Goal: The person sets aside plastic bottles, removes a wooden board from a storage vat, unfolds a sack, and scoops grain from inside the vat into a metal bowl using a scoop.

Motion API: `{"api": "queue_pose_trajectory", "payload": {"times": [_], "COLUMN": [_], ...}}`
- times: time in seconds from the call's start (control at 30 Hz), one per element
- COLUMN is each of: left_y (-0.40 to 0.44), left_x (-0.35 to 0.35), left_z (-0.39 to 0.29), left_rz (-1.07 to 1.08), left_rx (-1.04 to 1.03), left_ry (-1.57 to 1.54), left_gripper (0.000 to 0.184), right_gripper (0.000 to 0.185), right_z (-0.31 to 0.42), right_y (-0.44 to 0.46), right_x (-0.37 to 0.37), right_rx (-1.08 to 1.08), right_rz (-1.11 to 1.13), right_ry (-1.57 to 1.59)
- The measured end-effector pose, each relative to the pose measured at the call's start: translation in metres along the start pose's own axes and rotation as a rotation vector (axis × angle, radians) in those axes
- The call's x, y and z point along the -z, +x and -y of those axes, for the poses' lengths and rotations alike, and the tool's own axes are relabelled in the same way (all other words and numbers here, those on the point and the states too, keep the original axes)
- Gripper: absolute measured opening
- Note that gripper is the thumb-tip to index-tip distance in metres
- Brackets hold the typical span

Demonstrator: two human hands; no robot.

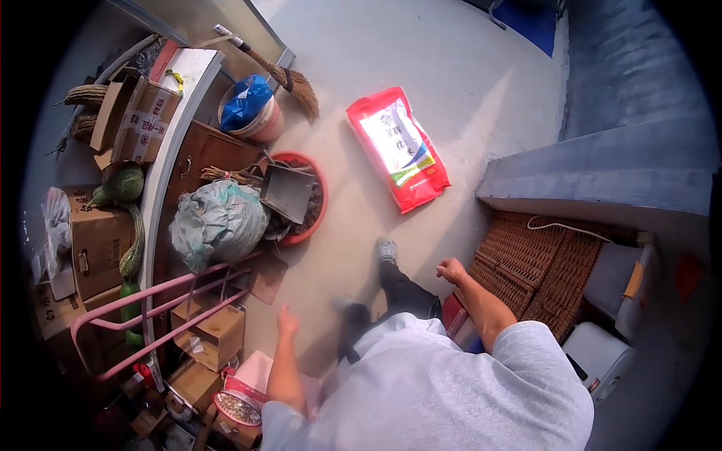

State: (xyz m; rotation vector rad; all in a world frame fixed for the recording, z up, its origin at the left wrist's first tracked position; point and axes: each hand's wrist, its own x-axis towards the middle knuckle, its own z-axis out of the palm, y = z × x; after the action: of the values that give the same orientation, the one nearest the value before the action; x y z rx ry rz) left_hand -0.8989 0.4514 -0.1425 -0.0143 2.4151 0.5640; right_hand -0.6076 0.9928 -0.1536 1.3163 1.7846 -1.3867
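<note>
My right hand (451,270) hangs ahead of my body, its fingers curled closed with nothing seen in them. It is beside a brown wicker basket or chest (519,259), and I cannot tell whether they touch. My left hand (286,319) is low on the other side, near the pink metal frame (162,316) and a flat brownish panel (266,276). Its fingers are smeared, so their shape is unclear. Farther ahead, a red and white printed sack (398,146) lies flat on the floor, apart from both hands.
To the left stand a red-rimmed tub (322,199) with a metal dustpan (287,192), a pale green plastic bag (218,222), a bucket (263,126) and a broom (274,71). Cardboard boxes (101,237) and green gourds (124,184) crowd the far left. A ledge (602,177) juts out at right.
</note>
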Motion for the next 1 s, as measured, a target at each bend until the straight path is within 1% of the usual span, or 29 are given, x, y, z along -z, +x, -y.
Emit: {"api": "queue_pose_trajectory", "payload": {"times": [0.07, 0.13, 0.23, 0.33, 0.43, 0.47, 0.5, 0.53, 0.57, 0.6, 0.63, 0.67, 0.73, 0.8, 0.83, 0.93, 1.0], "left_y": [-0.033, -0.066, -0.105, -0.127, -0.155, -0.160, -0.171, -0.172, -0.202, -0.218, -0.250, -0.266, -0.303, -0.344, -0.365, -0.448, -0.488], "left_x": [-0.001, 0.003, 0.004, -0.004, -0.025, -0.036, -0.048, -0.089, -0.075, -0.085, -0.063, -0.076, -0.095, -0.116, -0.126, -0.137, -0.180], "left_z": [0.041, 0.060, 0.062, 0.078, 0.113, 0.125, 0.153, 0.212, 0.200, 0.210, 0.195, 0.214, 0.250, 0.287, 0.301, 0.306, 0.315], "left_rz": [-0.028, -0.045, -0.033, -0.010, -0.107, -0.101, -0.132, -0.224, -0.211, -0.270, -0.273, -0.413, -0.436, -0.454, -0.441, -0.477, -0.503], "left_rx": [0.088, 0.174, 0.335, 0.403, 0.295, 0.275, 0.285, 0.179, 0.128, 0.248, 0.327, 0.287, 0.417, 0.526, 0.563, 0.837, 0.991], "left_ry": [-0.069, -0.133, -0.374, -0.560, -0.462, -0.483, -0.511, -0.373, -0.361, -0.435, -0.417, -0.392, -0.569, -0.613, -0.622, -0.863, -0.983], "left_gripper": [0.047, 0.046, 0.050, 0.052, 0.059, 0.058, 0.058, 0.056, 0.051, 0.046, 0.043, 0.041, 0.039, 0.040, 0.040, 0.041, 0.042], "right_gripper": [0.023, 0.024, 0.028, 0.027, 0.028, 0.028, 0.030, 0.030, 0.031, 0.032, 0.035, 0.035, 0.032, 0.032, 0.032, 0.033, 0.033], "right_z": [0.005, 0.010, 0.028, 0.065, 0.077, 0.081, 0.087, 0.087, 0.095, 0.094, 0.094, 0.095, 0.102, 0.109, 0.123, 0.165, 0.192], "right_y": [-0.005, -0.010, -0.017, -0.039, -0.057, -0.059, -0.064, -0.062, -0.069, -0.069, -0.065, -0.066, -0.072, -0.075, -0.088, -0.103, -0.108], "right_x": [0.006, 0.012, 0.010, 0.001, -0.024, -0.036, -0.048, -0.067, -0.087, -0.105, -0.125, -0.143, -0.188, -0.233, -0.257, -0.326, -0.385], "right_rx": [-0.015, -0.011, 0.064, 0.022, 0.119, 0.175, 0.143, 0.167, 0.170, 0.196, 0.185, 0.214, 0.163, 0.148, 0.167, 0.200, 0.193], "right_rz": [0.024, 0.039, 0.009, 0.024, 0.028, 0.056, 0.124, 0.135, 0.157, 0.212, 0.257, 0.312, 0.376, 0.434, 0.482, 0.558, 0.569], "right_ry": [-0.056, -0.116, -0.160, -0.150, -0.160, -0.175, -0.172, -0.165, -0.191, -0.157, -0.177, -0.186, -0.203, -0.322, -0.486, -0.810, -0.827]}}
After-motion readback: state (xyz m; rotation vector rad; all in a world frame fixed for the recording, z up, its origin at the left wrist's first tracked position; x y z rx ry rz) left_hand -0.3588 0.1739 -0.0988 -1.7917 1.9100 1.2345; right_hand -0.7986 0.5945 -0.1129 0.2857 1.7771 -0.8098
